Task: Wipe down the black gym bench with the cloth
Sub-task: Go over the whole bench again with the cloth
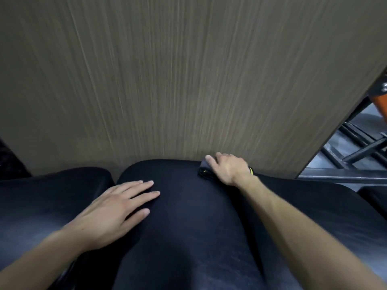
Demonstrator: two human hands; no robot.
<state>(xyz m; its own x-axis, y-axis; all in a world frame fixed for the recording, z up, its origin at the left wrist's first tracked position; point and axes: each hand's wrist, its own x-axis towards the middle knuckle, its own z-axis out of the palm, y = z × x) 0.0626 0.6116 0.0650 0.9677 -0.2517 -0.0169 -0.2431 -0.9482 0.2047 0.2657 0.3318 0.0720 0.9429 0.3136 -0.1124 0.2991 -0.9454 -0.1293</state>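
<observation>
The black gym bench (188,216) fills the lower half of the head view, its padded surface running away from me to a wooden wall. My left hand (117,208) lies flat on the pad with straight fingers, left of the middle. At the far right end of the pad my right hand (227,169) presses down on a folded dark cloth (204,171) with a yellow edge. Most of the cloth is hidden under that hand.
A brown wood-grain wall panel (188,80) stands right behind the bench's far end. A second black pad (41,195) lies to the left. Black metal frame bars (345,176) and an orange part (379,107) stand at the right, over a grey floor.
</observation>
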